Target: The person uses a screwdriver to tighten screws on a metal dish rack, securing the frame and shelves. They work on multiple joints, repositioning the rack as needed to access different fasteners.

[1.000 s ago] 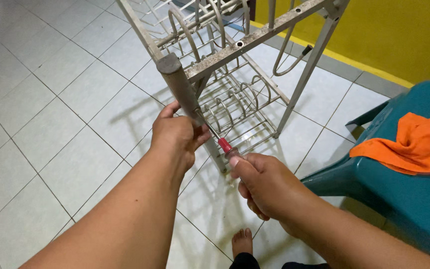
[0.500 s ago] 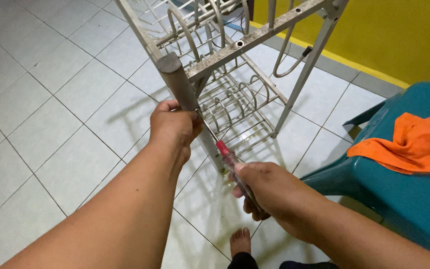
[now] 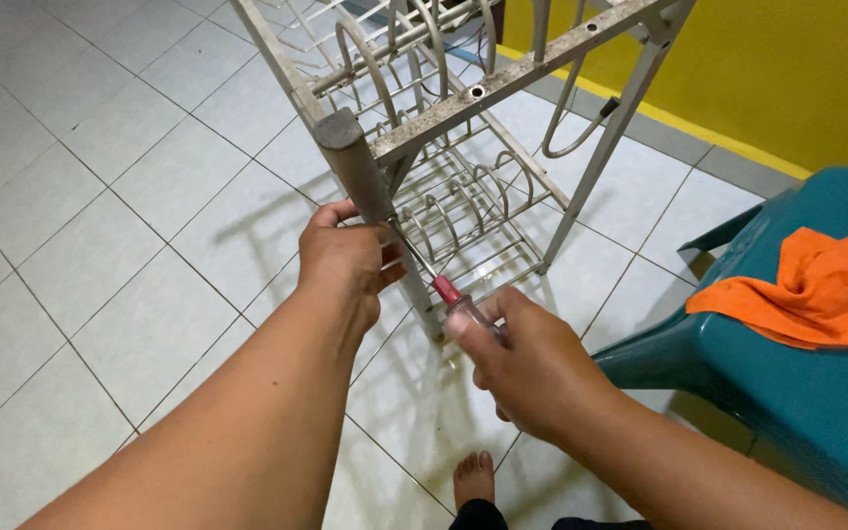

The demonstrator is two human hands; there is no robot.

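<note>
At frame centre, the left hand [image 3: 345,260] is gripping the rack [image 3: 463,147] leg — the right hand [image 3: 532,368] is holding a screwdriver [image 3: 444,288].

You have one metal rack [image 3: 463,128], one screwdriver [image 3: 449,292], one teal plastic chair [image 3: 787,383], one orange cloth [image 3: 817,290], and two hands.

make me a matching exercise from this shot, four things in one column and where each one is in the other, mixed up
Things:
1. orange cloth
2. screwdriver
3. left hand
4. bare foot

Places:
A. wrapped around the grey leg of the metal rack
B. on the white floor tiles at the bottom edge
C. lying on the teal plastic chair
D. held in the right hand, shaft pointing at the rack

Pairs: 1-C, 2-D, 3-A, 4-B
</note>
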